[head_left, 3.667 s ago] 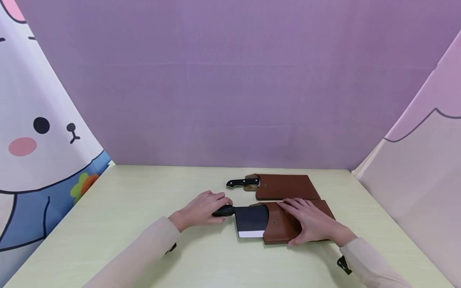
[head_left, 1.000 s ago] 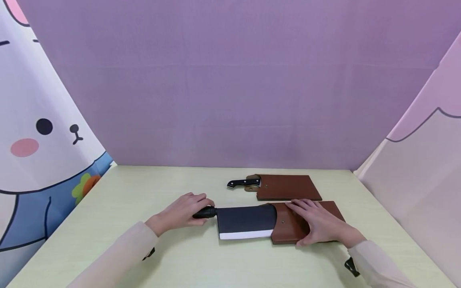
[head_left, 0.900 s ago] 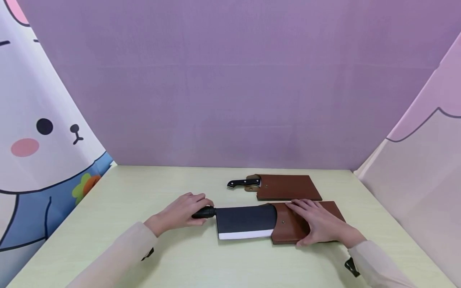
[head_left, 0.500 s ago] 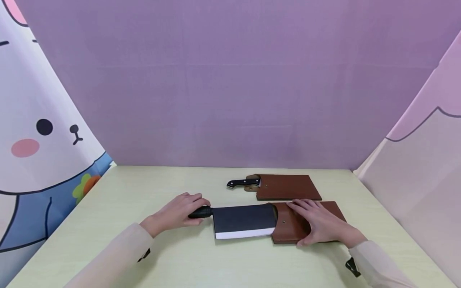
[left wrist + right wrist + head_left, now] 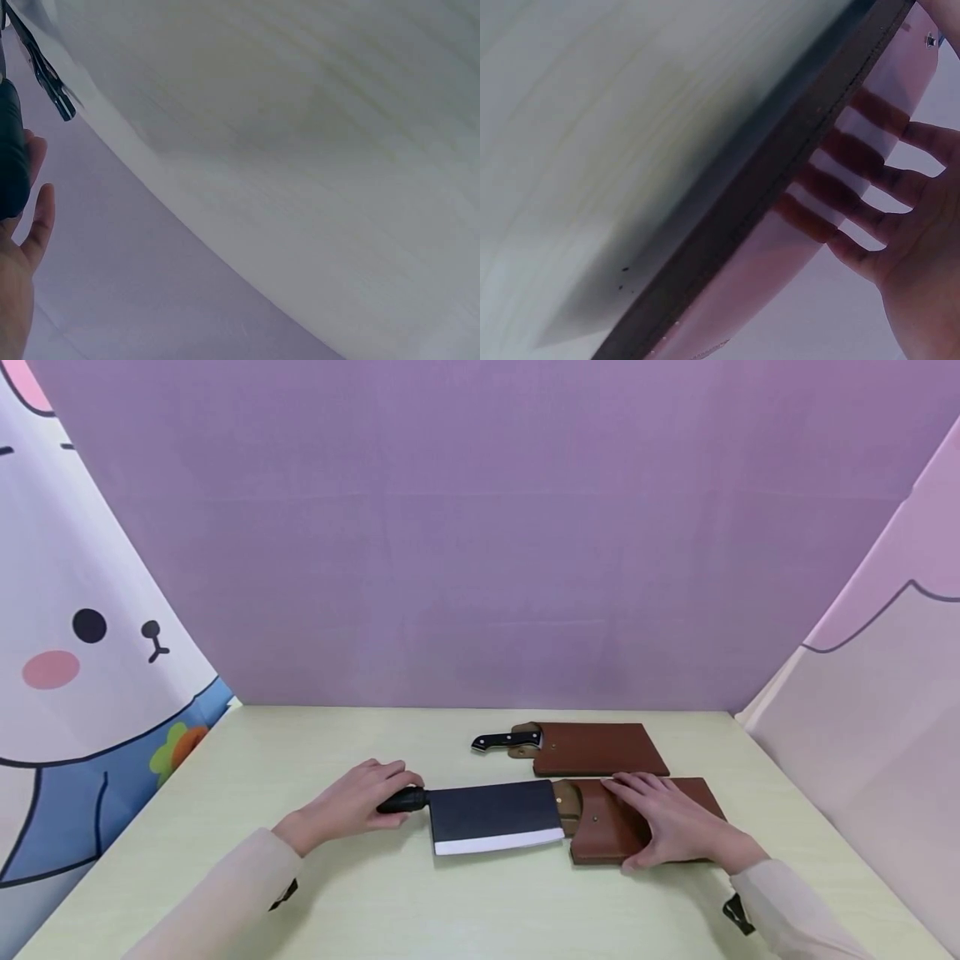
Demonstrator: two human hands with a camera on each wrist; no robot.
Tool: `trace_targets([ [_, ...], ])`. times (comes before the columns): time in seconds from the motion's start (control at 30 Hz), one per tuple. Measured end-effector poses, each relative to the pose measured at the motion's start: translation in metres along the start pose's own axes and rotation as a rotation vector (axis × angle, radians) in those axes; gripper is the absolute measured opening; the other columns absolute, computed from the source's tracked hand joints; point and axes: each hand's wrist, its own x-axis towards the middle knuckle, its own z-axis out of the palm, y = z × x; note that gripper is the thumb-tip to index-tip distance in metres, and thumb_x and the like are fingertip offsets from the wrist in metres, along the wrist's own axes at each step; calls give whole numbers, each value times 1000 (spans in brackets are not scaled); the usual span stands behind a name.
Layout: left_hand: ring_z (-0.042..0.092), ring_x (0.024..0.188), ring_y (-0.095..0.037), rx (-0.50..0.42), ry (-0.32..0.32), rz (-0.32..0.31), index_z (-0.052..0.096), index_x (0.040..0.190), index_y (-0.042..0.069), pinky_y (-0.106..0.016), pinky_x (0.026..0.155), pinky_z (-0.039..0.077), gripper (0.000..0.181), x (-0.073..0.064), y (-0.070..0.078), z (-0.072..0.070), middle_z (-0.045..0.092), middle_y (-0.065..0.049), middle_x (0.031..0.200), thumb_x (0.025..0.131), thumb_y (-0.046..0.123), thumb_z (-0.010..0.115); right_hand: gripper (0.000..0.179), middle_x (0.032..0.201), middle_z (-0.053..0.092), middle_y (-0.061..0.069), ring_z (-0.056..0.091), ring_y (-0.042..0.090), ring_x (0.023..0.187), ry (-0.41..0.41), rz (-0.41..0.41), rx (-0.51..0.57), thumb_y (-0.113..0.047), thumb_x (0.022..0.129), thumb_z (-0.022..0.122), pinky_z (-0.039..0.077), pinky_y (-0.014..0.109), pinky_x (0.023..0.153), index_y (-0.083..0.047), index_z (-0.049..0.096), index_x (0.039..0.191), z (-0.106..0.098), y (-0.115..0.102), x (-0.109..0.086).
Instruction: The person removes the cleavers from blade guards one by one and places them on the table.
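Gripping the cleaver [image 5: 495, 814] by its handle [image 5: 401, 801], left hand [image 5: 348, 804] holds it just outside the brown sheath [image 5: 606, 835] that right hand [image 5: 675, 821] grips across its width, so a swing of exposed blade [image 5: 498, 841] could nick those fingers [image 5: 928, 139].

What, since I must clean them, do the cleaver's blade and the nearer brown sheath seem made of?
Cleaver's blade: probably steel; dark, matte-looking face, bright strip along the edge. Nearer sheath: leather or imitation, can't tell which; smooth, slight sheen, stitched edge.
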Motion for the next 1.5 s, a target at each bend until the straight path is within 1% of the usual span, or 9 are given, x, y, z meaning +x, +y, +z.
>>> trace_targets([
  [0.23,44,67,-2,8,5,-20,56,110,21,-31,73,43,36,-9,-5,-3,51,11,90,78,32,69,111,136,44,16,41,36,121,12,-3,0,-74,53,69,33,60,91,-11,38,139,1,1,0],
  [0.37,45,67,-2,7,25,-27,56,110,20,-31,73,43,37,-16,-8,-5,52,11,91,77,31,69,110,136,43,16,41,36,122,9,-1,1,-74,53,68,33,60,91,-12,38,139,1,0,1],
  [0.63,46,69,-1,20,68,-28,58,108,18,-30,71,43,38,-29,-15,-15,52,11,91,74,28,72,110,138,42,16,40,38,123,-8,9,8,-74,54,68,32,61,93,-13,36,140,0,-2,3],
  [0.8,45,70,0,36,61,-47,58,109,19,-30,71,43,38,-38,-19,-19,52,12,92,74,28,72,109,138,41,16,39,39,124,-21,10,23,-74,56,67,31,61,93,-12,36,140,0,-5,5],
  [1.0,47,72,1,29,56,-78,59,108,21,-29,71,43,37,-46,-22,-25,52,14,92,74,27,73,110,138,41,16,39,38,124,-29,5,27,-74,56,66,32,61,93,-12,35,141,2,-6,8],
  [1.27,47,74,1,36,37,-107,59,108,22,-29,71,43,38,-57,-28,-30,51,16,91,73,29,73,110,138,42,15,40,37,123,-43,-1,34,-75,56,66,32,60,94,-12,35,140,3,-10,12],
  [1.5,46,74,2,38,26,-129,59,107,23,-30,71,43,38,-65,-31,-33,50,17,90,72,28,74,109,139,40,18,38,41,125,-67,-4,52,-75,57,65,30,62,94,-11,35,141,4,-14,14],
])
